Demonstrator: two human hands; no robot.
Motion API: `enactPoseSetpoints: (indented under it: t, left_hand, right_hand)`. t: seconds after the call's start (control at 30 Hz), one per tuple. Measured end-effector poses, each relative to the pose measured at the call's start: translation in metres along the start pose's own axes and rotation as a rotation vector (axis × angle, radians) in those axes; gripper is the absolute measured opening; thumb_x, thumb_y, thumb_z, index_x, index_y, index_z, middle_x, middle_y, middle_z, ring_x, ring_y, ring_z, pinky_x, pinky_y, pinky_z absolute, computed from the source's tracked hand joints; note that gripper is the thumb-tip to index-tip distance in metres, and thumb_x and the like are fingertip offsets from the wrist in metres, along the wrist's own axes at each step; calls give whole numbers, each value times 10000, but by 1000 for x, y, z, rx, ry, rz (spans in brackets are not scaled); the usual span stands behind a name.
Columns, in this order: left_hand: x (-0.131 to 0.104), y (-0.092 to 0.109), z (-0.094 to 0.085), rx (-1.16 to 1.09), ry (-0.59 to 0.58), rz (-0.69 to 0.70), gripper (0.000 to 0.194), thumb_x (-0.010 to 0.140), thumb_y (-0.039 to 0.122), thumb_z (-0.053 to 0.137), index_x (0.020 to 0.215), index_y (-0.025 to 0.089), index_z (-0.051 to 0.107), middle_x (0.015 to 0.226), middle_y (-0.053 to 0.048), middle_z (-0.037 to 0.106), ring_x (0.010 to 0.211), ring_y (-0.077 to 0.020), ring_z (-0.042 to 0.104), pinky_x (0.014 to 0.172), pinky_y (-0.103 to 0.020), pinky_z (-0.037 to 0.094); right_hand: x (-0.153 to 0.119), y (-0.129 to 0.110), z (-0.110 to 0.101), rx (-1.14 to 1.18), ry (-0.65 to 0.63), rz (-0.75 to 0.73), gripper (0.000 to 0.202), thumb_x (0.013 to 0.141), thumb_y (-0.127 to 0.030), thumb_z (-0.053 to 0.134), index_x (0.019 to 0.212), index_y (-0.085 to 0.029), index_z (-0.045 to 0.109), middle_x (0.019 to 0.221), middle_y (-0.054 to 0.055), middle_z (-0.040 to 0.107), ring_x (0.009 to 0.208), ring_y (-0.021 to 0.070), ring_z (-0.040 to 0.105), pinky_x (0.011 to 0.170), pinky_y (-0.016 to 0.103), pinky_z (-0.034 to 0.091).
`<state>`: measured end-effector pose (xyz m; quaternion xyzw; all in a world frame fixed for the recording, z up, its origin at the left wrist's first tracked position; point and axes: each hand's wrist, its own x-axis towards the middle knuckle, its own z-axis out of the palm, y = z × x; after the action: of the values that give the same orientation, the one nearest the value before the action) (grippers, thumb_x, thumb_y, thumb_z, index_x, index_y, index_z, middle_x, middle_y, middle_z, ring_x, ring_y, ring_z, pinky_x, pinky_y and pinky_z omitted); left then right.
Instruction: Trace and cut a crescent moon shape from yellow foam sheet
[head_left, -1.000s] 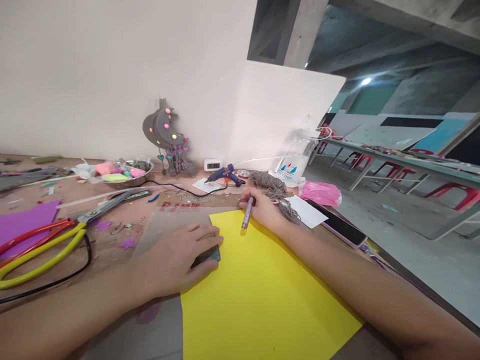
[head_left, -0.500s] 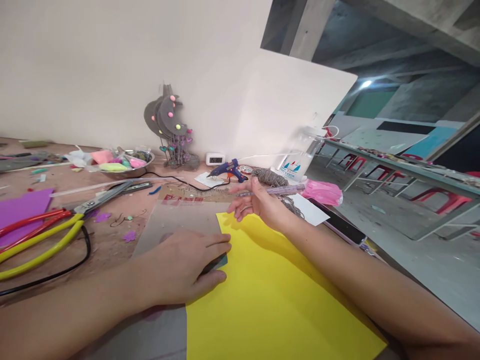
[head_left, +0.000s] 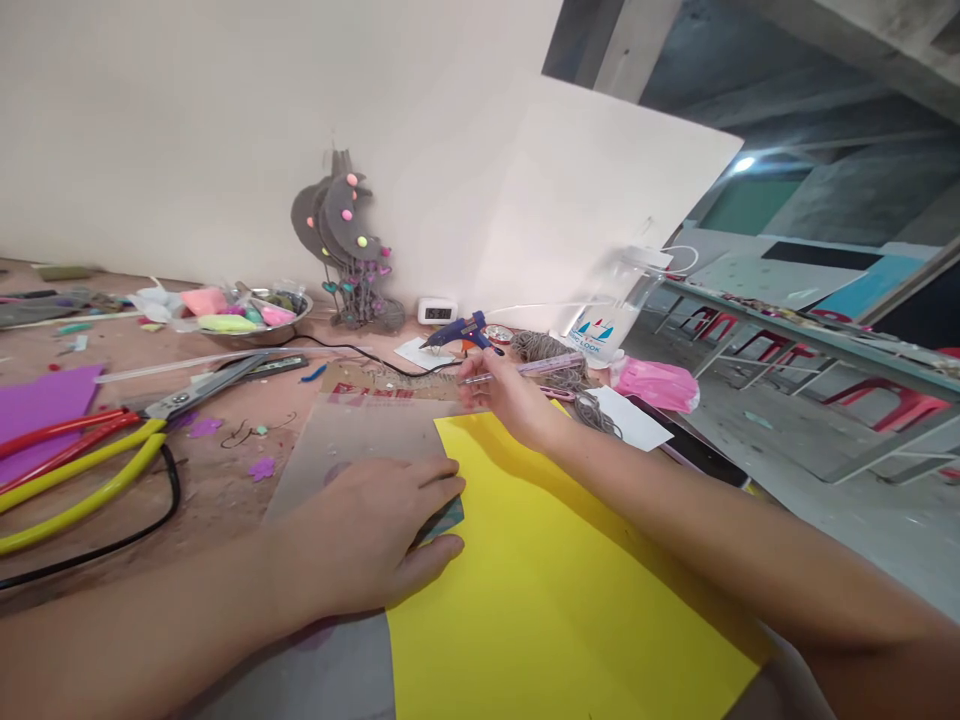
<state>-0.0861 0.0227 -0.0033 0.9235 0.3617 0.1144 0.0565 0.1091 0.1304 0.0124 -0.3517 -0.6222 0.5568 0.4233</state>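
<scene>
A yellow sheet (head_left: 540,570) lies on a grey board (head_left: 330,660). My left hand (head_left: 382,525) rests palm down at the sheet's left edge, its fingers spread over a small dark teal piece (head_left: 444,520) that is mostly covered. Above the sheet's far edge, my right hand (head_left: 506,395) is closed around a slim clear purple pen (head_left: 551,365), which points left. The fingertips of that hand are partly blurred.
Red-and-yellow-handled shears (head_left: 169,400) and a purple sheet (head_left: 49,410) lie left. Behind are a bowl (head_left: 259,325), a blue glue gun (head_left: 461,332), grey yarn (head_left: 551,350) and a small clock (head_left: 437,311). A phone (head_left: 697,448) and pink bag (head_left: 656,383) lie right.
My right hand has closed its fingers more around the pen and lowered slightly. The yellow sheet has shifted and turned a little. My left hand stays at its edge.
</scene>
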Motion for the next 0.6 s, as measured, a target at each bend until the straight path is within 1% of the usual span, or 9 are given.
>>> enactPoseSetpoints:
  t: [0.07, 0.1, 0.17, 0.27, 0.33, 0.4, 0.47, 0.6]
  left_hand:
    - [0, 0, 0, -8, -1, -1, 449, 924, 421, 460, 1297, 205, 588, 1378, -86, 574, 1058, -293, 660, 859, -424, 557]
    - [0, 1, -1, -8, -4, 1, 443, 926, 415, 458, 1291, 203, 590, 1376, -90, 574, 1060, -296, 660, 853, -427, 560]
    - [0, 1, -1, 2, -13, 7, 422, 929, 404, 454, 1270, 202, 601, 1366, -93, 583, 1065, -302, 659, 840, -432, 566]
    - [0, 1, 0, 32, -24, 9, 412, 933, 396, 448, 1262, 198, 598, 1351, -87, 598, 1042, -303, 670, 806, -440, 580]
    - [-1, 1, 0, 48, -25, 10, 408, 935, 392, 445, 1261, 199, 596, 1332, -81, 614, 1014, -298, 680, 779, -444, 587]
    - [-1, 2, 1, 56, -23, 10, 402, 937, 389, 442, 1253, 200, 600, 1295, -76, 639, 997, -296, 685, 762, -448, 590]
    - [-1, 2, 0, 58, -25, 6, 396, 938, 383, 437, 1246, 199, 604, 1265, -73, 657, 989, -295, 685, 756, -452, 590]
    - [0, 3, 0, 60, -29, 7, 391, 939, 360, 429, 1244, 191, 604, 1298, -81, 636, 974, -287, 687, 743, -441, 588]
  right_hand:
    - [-3, -3, 0, -204, -99, -50, 316, 929, -441, 413, 771, -200, 543, 518, -45, 464, 491, 104, 428, 532, 238, 352]
    - [-4, -4, 1, -290, -136, -57, 282, 923, -396, 423, 763, -198, 543, 484, -54, 443, 463, 98, 390, 508, 236, 318]
    - [-5, -3, 3, -406, -148, -34, 177, 878, -312, 476, 763, -195, 543, 494, -53, 490, 465, 92, 387, 494, 231, 297]
    - [-4, 5, 9, -472, -71, 13, 88, 821, -285, 535, 793, -202, 527, 579, -39, 581, 517, 96, 455, 512, 224, 327]
    - [-3, 9, 13, -500, -20, 13, 151, 788, -332, 598, 783, -209, 511, 599, -40, 587, 540, 104, 479, 519, 228, 338]
    - [-3, 11, 17, -520, 12, 2, 258, 731, -396, 670, 734, -212, 488, 584, -49, 548, 538, 107, 464, 510, 236, 327]
    - [-1, 11, 19, -553, 41, -25, 324, 688, -419, 705, 673, -212, 456, 575, -57, 494, 542, 104, 432, 511, 242, 311]
    - [2, 15, 19, -650, 108, -130, 271, 734, -315, 614, 619, -211, 393, 584, -59, 436, 572, 103, 400, 557, 252, 307]
